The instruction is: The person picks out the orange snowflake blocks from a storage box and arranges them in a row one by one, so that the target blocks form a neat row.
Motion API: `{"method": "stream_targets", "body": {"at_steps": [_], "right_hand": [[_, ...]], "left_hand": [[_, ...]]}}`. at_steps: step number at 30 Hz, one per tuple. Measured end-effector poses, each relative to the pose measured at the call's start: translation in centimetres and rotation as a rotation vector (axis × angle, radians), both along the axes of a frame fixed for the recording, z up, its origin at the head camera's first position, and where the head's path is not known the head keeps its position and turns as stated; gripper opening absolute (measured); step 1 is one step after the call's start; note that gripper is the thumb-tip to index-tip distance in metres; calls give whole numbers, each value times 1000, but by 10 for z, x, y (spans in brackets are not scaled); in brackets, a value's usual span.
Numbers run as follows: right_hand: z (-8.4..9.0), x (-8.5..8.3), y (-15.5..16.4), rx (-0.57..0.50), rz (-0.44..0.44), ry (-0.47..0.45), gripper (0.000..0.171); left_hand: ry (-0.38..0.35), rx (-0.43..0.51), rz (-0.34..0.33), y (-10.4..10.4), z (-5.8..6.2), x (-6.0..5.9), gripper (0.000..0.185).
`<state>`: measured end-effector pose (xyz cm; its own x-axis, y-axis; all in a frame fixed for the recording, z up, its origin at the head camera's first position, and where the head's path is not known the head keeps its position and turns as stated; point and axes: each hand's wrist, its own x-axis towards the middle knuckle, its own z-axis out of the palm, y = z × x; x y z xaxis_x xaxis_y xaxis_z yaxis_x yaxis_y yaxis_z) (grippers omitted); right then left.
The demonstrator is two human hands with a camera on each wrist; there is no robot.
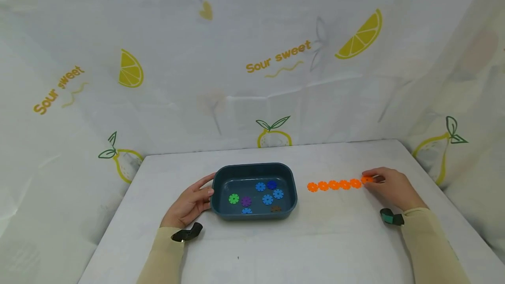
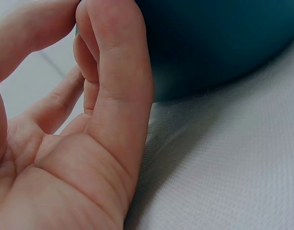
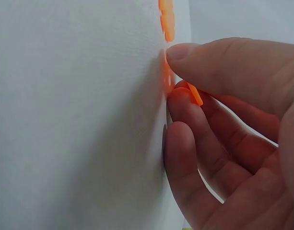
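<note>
My left hand [image 1: 188, 201] grips the left end of a dark teal tray [image 1: 252, 217], its thumb at the rim and the other fingers along the outer wall. In the left wrist view, curled fingers [image 2: 120, 62] lie against the tray's side. Orange notched discs [image 1: 333, 185] lie flat in a row to the tray's right. At the far right end of that row, my right hand [image 1: 392, 186] pinches another orange disc [image 1: 367, 179] close over the table. The right wrist view shows a tilted orange piece [image 3: 195, 95] between thumb and fingers, partly hidden by them.
Inside the tray lie a green disc [image 1: 234, 198], a purple disc [image 1: 246, 201], a brown disc [image 1: 275, 208] and several blue discs [image 1: 267, 199]. A white cloth covers the table [image 1: 300, 249]. Behind stands a white curtain [image 1: 229, 69] printed with lemons.
</note>
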<state>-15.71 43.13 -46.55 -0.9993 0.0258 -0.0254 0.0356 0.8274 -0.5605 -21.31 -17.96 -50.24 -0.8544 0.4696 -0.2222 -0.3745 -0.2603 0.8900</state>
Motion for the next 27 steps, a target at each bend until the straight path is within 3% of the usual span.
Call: {"method": "stream_targets", "body": {"at_steps": [27], "right_hand": [[-2, -1, -2, -14, -6, -6, 38]], "left_hand": [[4, -13, 3, -1, -3, -2, 66]]}}
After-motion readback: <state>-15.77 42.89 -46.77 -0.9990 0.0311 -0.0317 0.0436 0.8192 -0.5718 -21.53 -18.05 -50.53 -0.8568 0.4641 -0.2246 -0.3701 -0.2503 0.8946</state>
